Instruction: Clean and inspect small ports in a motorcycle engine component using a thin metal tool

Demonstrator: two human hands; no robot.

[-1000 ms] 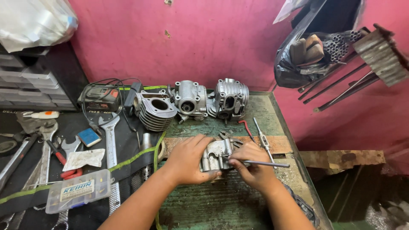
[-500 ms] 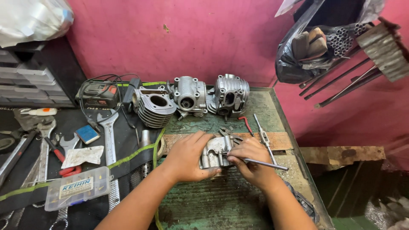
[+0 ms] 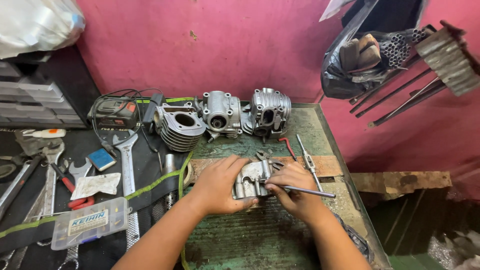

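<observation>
The left hand grips a small metal engine part against the green desk, fingers wrapped over its left side. The right hand, just right of the part, holds a thin steel rod, its tip apparently touching the part.

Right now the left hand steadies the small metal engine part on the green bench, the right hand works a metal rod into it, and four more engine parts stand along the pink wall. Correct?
Not quite. The head view shows three engine parts along the pink wall, not four. The rest holds: the left hand steadies the small metal engine part on the green bench, and the right hand works a metal rod into it.
</observation>
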